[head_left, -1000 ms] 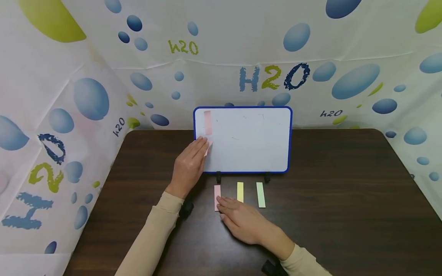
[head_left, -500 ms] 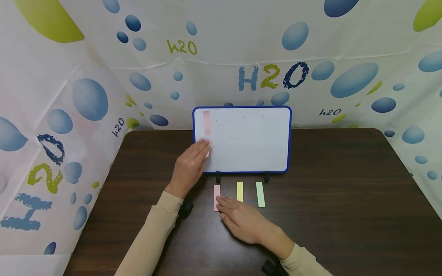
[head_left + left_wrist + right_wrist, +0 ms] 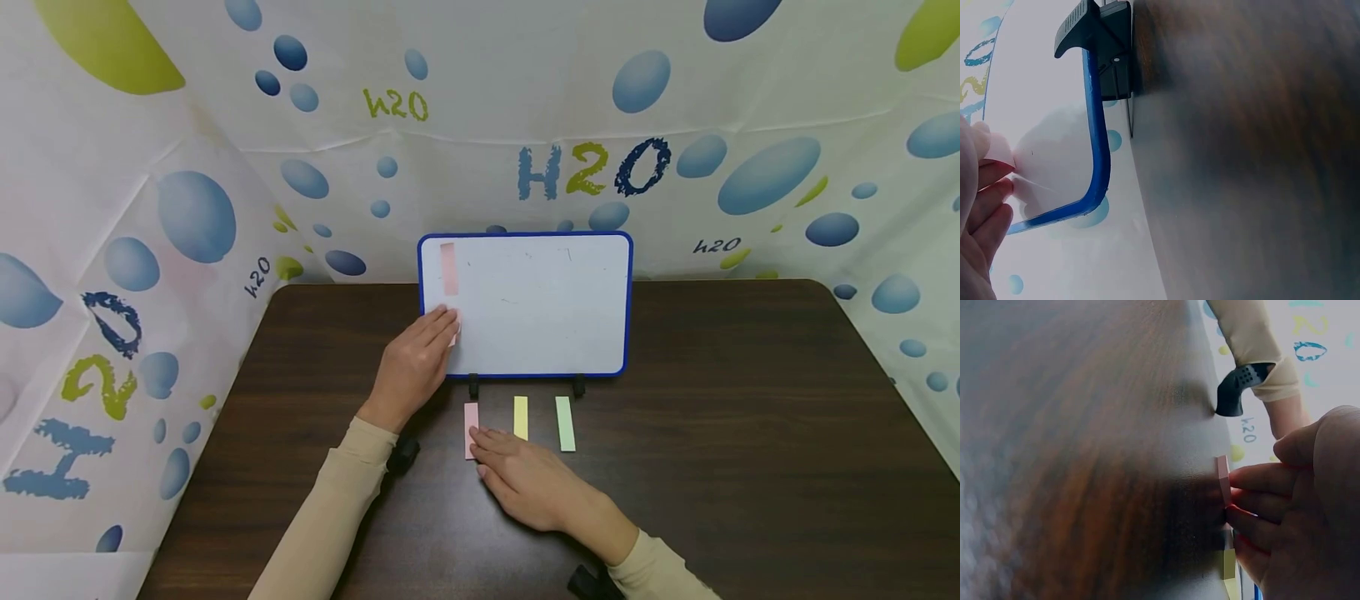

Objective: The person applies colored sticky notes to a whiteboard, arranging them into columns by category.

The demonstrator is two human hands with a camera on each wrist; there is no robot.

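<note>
A small whiteboard point(image 3: 540, 308) with a blue frame stands at the back of the table, a pink sticky note point(image 3: 448, 268) on its upper left. Below that note, my left hand point(image 3: 408, 362) is at the board's left side. In the left wrist view it pinches another pink sticky note point(image 3: 999, 150) between thumb and fingers, close against the white surface; much of this note is hidden. My right hand point(image 3: 532, 479) lies on the table with straight fingers touching the pink sticky note pad point(image 3: 471, 417). Its thumb stays apart from the pad in the right wrist view.
A yellow pad point(image 3: 521, 417) and a green pad point(image 3: 565, 425) lie right of the pink one; the right hand covers the yellow pad's lower end. Black clip feet point(image 3: 579, 385) support the board. Behind the dark table point(image 3: 750, 433) hangs a patterned sheet point(image 3: 480, 108).
My left hand has slid slightly down the board, with the pink note under its fingers. The right hand stays at the pink pad.
</note>
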